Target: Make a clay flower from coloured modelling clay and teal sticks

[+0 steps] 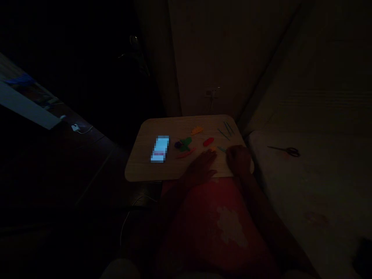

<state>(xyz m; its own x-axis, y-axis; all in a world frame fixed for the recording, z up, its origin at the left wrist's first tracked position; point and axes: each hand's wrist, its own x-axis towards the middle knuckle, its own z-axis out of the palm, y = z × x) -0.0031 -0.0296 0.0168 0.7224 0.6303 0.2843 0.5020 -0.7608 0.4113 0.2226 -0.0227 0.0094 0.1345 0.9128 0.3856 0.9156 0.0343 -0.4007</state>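
Note:
In dim light, my left hand point(202, 166) lies flat on a small wooden table point(145, 170), its fingers stretched out. The fingertips touch a small orange piece point(213, 148) that looks like modelling clay. To the right, my right hand point(240, 158) is closed around a thin teal stick-like tool point(221, 148), whose end points left toward the orange piece. A red oval piece point(208, 142) lies just beyond my left fingertips. Left of it are a green leaf-shaped piece point(185, 144), a dark purple ball point(177, 145) and an orange-red strip point(186, 154).
A lit phone point(160, 149) lies on the table's left side. A yellow-orange piece point(197, 130) sits near the far edge, and several thin sticks point(228, 128) lie far right. Scissors point(287, 151) rest on a pale surface right of the table. A white cable point(124, 223) hangs at lower left.

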